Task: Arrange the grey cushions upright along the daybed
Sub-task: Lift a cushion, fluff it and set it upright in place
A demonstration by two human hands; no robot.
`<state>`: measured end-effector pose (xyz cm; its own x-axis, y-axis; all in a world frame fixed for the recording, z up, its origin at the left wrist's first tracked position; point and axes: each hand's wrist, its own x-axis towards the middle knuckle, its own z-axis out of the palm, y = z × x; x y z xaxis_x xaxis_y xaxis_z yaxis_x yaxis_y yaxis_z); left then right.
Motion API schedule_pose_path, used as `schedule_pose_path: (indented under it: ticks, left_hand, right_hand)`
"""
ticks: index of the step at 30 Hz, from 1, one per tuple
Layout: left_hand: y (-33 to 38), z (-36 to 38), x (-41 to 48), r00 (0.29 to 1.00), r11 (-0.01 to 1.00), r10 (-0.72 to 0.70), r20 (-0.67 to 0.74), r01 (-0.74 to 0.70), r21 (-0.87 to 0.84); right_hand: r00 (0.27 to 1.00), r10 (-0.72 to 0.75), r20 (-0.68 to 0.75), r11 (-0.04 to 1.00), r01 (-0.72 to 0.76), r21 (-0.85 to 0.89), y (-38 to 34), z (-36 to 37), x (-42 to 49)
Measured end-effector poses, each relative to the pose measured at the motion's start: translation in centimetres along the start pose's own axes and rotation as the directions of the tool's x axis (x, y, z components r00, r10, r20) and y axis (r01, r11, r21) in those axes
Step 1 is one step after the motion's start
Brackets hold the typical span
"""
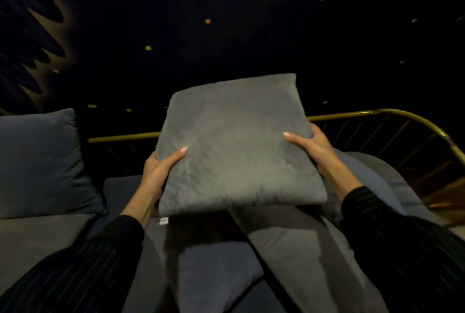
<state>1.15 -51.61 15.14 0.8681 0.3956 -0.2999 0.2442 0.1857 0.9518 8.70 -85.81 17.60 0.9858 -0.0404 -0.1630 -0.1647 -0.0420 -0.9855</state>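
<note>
Both hands, left (161,169) and right (310,146), had fingers closed on the square grey velvet cushion's (234,141) side edges; likely light, soft, easily dented.

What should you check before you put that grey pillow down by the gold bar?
1. Both hands gripping: left hand and right hand hold the grey cushion by its side edges: ok.
2. Cushion lifted off the pile of cushions below: ok.
3. Free spot along the gold rail: cannot tell, cushion hides it.
4. Blue cushion on the left stands upright: ok.
5. Light: dim, not ok.
</note>
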Motion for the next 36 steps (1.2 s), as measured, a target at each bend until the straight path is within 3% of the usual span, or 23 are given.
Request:
schedule_pose_path:
  ticks: [7,14,17,19,21,24,27,30,33,36]
  left_hand:
    - [-0.8,16.3,-1.9,0.969,0.996,0.082,0.231,-0.074,-0.041]
    - [-5.0,28.3,-5.6,0.924,0.996,-0.001,0.383,-0.031,0.078]
    - [-7.6,31.4,-7.1,0.861,0.987,-0.08,0.503,-0.004,0.163]
    - [-9.3,32.6,-8.1,0.778,0.952,-0.144,0.612,-0.059,0.299]
    - [-10.7,33.6,-8.6,0.727,0.92,-0.172,0.665,-0.123,0.372]
    - [-10.7,34.6,-8.2,0.745,0.893,-0.16,0.647,-0.17,0.416]
    - [-9.7,33.8,-8.2,0.746,0.922,-0.136,0.652,-0.146,0.358]
    - [-9.5,31.4,-7.5,0.804,0.927,-0.176,0.568,-0.059,0.371]
    - [-10.3,26.4,-5.6,0.902,0.87,-0.121,0.414,-0.105,0.482]
    - [-11.5,18.1,-3.5,0.971,0.806,-0.095,0.219,-0.055,0.59]
  right_hand:
    - [0.98,-0.037,-0.195,0.999,0.035,-0.015,-1.8,-17.3,-1.4]
    - [0.963,0.042,-0.267,0.998,-0.052,-0.03,0.6,-29.1,-5.0]
    - [0.927,0.093,-0.364,0.969,-0.168,-0.182,2.2,-31.7,-5.4]
    - [0.908,0.216,-0.359,0.889,-0.335,-0.313,4.3,-31.4,-4.9]
    - [0.911,0.285,-0.299,0.765,-0.404,-0.502,7.4,-29.0,-4.2]
    - [0.889,0.197,-0.413,0.595,-0.444,-0.67,10.6,-25.3,-2.9]
    - [0.87,0.081,-0.486,0.562,-0.442,-0.699,9.7,-23.3,-2.0]
    - [0.891,-0.056,-0.45,0.578,-0.339,-0.742,7.6,-19.7,-1.2]
    - [0.92,-0.209,-0.332,0.582,-0.156,-0.798,5.8,-13.6,-1.2]
    - [0.919,-0.355,-0.173,0.51,0.036,-0.859,5.1,-7.1,-1.9]
